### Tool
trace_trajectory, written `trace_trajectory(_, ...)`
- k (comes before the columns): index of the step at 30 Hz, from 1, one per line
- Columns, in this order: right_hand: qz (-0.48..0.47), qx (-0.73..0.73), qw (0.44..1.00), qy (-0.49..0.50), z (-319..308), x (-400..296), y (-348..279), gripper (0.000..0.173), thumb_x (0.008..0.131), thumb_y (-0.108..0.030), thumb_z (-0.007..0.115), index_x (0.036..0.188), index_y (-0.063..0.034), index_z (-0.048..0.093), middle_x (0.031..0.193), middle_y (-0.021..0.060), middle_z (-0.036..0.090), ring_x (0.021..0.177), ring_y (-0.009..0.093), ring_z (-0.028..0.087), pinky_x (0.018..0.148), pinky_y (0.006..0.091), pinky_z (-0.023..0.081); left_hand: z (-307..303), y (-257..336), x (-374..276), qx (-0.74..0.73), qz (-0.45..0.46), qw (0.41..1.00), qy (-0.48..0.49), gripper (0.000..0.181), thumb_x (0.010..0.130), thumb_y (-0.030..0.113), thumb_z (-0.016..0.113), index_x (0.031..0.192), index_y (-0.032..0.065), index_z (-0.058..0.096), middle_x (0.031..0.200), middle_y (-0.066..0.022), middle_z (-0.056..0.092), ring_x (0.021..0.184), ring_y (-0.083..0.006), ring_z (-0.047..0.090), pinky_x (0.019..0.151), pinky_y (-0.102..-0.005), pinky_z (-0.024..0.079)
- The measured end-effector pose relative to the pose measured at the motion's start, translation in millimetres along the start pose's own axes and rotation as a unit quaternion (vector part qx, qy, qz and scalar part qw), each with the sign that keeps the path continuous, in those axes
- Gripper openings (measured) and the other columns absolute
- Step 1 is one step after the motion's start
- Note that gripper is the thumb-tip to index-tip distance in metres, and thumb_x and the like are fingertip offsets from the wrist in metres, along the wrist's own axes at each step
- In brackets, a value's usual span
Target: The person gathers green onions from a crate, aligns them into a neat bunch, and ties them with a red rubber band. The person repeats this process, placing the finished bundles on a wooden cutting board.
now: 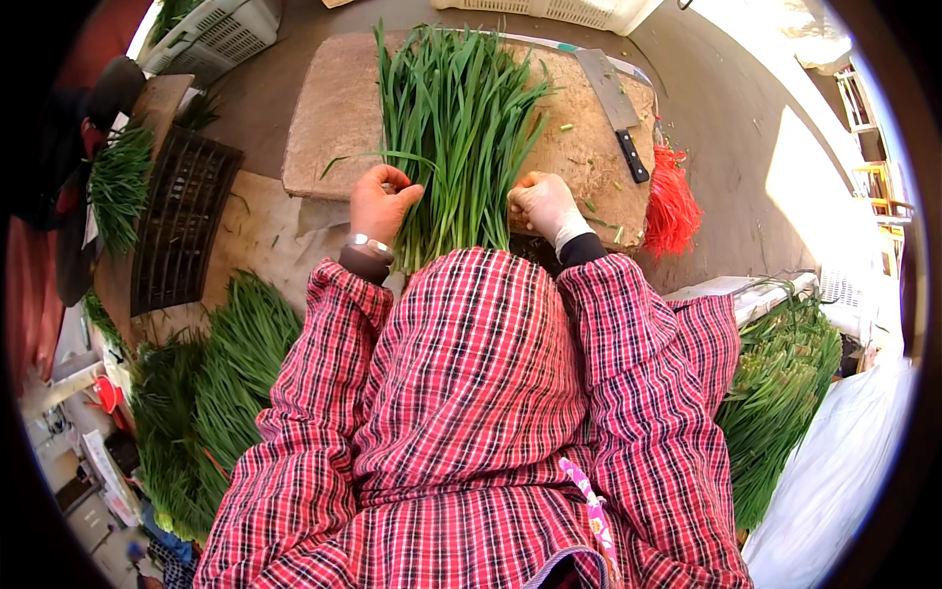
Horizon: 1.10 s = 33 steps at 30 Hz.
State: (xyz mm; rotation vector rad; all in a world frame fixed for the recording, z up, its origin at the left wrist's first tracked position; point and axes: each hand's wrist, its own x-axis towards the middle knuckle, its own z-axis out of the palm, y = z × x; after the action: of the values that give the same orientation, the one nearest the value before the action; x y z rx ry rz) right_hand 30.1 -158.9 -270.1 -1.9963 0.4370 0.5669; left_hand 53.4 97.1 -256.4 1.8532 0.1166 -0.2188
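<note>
A thick bunch of green garlic chives (460,132) lies lengthwise over a worn wooden board (331,110), its pale stems toward me. Bare, with a metal bracelet at the wrist, my left hand (383,205) is at the bunch's left edge, thumb and forefinger close together. One loose leaf crosses the bunch just above it. At the right edge, my right hand (546,208) wears a thin pale glove, its fingers curled. Whether either hand grips any stems is unclear. A cleaver (614,103) with a black handle rests on the board's right side.
Red plastic ties (671,199) hang off the board's right edge. More chives are heaped at my left (243,353) and right (784,397). Plastic crates stand at the back left (221,37) and back centre (567,10). A dark slatted crate (184,213) is on the left, near another person's dark sleeve.
</note>
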Motion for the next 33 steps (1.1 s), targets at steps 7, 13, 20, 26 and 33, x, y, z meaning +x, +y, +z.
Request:
trace_trajectory(7,-0.153,-0.114,0.976,-0.108,22,8,-89,0.028,0.076,-0.024,0.066,0.092,-0.0010,0.069,0.082,0.0192,0.067,0.081,0.030,0.067,0.071,0.0348,0.052,19,48,-17,-0.085,-0.102,0.990,-0.038,0.043,0.070,0.003,0.075,0.101,-0.0025,0.045,0.076,-0.0074,0.057,0.059,-0.0145,0.056,0.056,-0.0262,0.046)
trace_trajectory(13,-0.079,-0.275,0.958,0.003,16,17,-90,0.030,0.070,-0.028,0.072,0.075,0.0011,0.070,0.073,0.0198,0.066,0.070,0.031,0.066,0.067,0.0370,0.051,23,50,-25,-0.342,-0.103,0.934,-0.020,0.040,0.076,-0.001,0.072,0.101,-0.0008,0.041,0.091,-0.0129,0.058,0.086,-0.0221,0.066,0.073,-0.0317,0.055)
trace_trajectory(20,-0.053,-0.110,0.987,-0.101,-10,7,-75,0.026,0.074,-0.023,0.074,0.076,0.0022,0.070,0.069,0.0151,0.066,0.068,0.025,0.064,0.067,0.0346,0.050,49,18,-16,-0.162,0.005,0.985,-0.060,0.039,0.080,-0.004,0.065,0.101,0.0018,0.033,0.100,-0.0105,0.048,0.097,-0.0250,0.066,0.082,-0.0297,0.055)
trace_trajectory(26,-0.063,-0.088,0.991,-0.085,3,-8,-63,0.022,0.078,-0.021,0.070,0.079,0.0008,0.068,0.063,0.0062,0.061,0.054,0.014,0.054,0.053,0.0289,0.042,61,16,-18,-0.111,0.019,0.993,-0.021,0.048,0.075,-0.003,0.073,0.100,0.0021,0.033,0.095,-0.0092,0.048,0.094,-0.0212,0.065,0.075,-0.0291,0.057)
trace_trajectory(33,-0.057,-0.216,0.975,0.011,9,-12,-86,0.030,0.068,-0.028,0.072,0.079,0.0003,0.071,0.075,0.0195,0.068,0.072,0.028,0.067,0.068,0.0354,0.051,78,19,-23,-0.093,0.063,0.990,0.085,0.054,0.069,-0.004,0.077,0.104,0.0020,0.037,0.091,-0.0082,0.051,0.084,-0.0133,0.062,0.073,-0.0253,0.055)
